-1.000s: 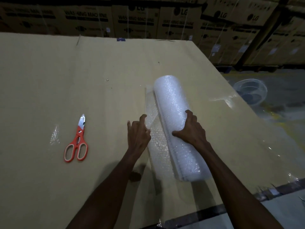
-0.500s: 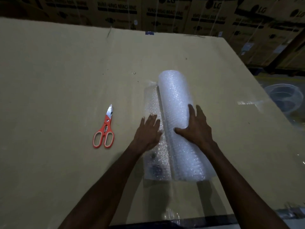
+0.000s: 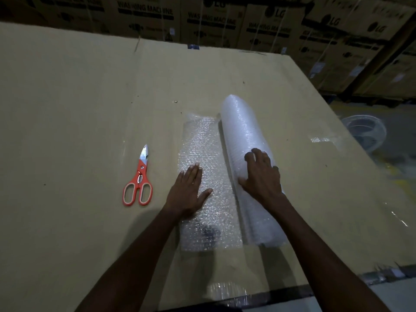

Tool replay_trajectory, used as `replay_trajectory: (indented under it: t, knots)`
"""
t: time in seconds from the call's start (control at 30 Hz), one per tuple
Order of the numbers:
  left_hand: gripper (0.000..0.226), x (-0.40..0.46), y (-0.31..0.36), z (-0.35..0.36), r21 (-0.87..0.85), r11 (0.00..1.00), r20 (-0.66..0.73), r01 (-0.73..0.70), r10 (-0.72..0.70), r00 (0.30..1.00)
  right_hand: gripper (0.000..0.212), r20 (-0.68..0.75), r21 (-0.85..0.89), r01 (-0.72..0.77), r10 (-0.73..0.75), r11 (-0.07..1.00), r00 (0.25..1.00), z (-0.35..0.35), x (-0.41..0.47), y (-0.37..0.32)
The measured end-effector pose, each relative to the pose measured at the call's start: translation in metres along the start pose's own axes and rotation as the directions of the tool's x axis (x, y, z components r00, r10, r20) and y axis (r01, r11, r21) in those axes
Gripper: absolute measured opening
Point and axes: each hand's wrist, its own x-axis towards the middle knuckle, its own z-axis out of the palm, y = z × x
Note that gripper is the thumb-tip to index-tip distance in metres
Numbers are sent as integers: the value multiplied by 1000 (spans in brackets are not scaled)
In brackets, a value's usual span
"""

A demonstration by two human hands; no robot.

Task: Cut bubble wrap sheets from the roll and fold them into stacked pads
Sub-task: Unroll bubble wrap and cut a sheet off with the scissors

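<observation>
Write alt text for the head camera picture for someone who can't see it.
A person's left hand presses flat a sheet unrolled from a bubble wrap roll, which the right hand rests on. Orange scissors lie left on the cardboard-covered table.

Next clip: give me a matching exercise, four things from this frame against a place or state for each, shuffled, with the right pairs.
Things:
1. scissors
2. left hand
3. right hand
4. bubble wrap roll

Places or states:
A. fingers spread over the top of the roll
B. lying untouched on the cardboard, left of the unrolled sheet
C. flat, palm down on the unrolled sheet
D. lying on its side, right of the unrolled sheet

Pairs: 1-B, 2-C, 3-A, 4-D
</observation>
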Motion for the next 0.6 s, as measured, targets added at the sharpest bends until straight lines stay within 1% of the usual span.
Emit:
replay_trajectory:
  t: [0.07,0.1,0.17,0.23,0.27,0.33,0.4,0.43,0.47,0.5,0.57,0.6]
  knots:
    - [104,-9,-13,-4,-4,1000,-7,-2,2,1000,69,8,105,-59,59,993,998,-4,-1,5]
    - [102,-14,-20,-6,-6,1000,-8,0,-1,1000,72,8,130,-83,83,988,997,-6,-2,5]
    - [99,-25,-33,-11,-7,1000,-6,8,-8,1000,76,-8,116,-95,96,989,995,-5,-4,3]
    - [94,-36,-44,-15,-9,1000,-4,16,-16,1000,79,-23,64,-59,60,996,998,0,-6,2]
    - [92,-40,-51,-18,-10,1000,-7,21,-21,1000,77,-13,43,-42,43,998,999,1,-7,2]
    - [93,-49,-63,-21,-1,1000,-7,29,-29,1000,65,-6,56,-46,46,997,999,1,-8,2]
    - [99,-56,-74,-24,14,999,13,40,-40,999,53,-72,129,-88,98,988,993,-3,-9,-3]
    - [102,-59,-80,-25,18,999,20,44,-45,999,52,-84,152,-116,130,982,988,-4,-9,-8]
    - [105,-62,-85,-26,24,999,25,46,-47,999,56,-60,139,-140,150,980,987,-4,-8,-13]
    - [107,-65,-89,-28,33,998,28,47,-48,998,65,-18,90,-148,150,985,988,-2,-9,-19]
    - [106,-70,-98,-32,44,998,31,50,-51,998,87,55,-30,-119,120,992,991,6,-12,-26]
    - [104,-74,-102,-33,46,998,38,51,-52,998,95,76,-58,-107,111,993,991,10,-15,-28]
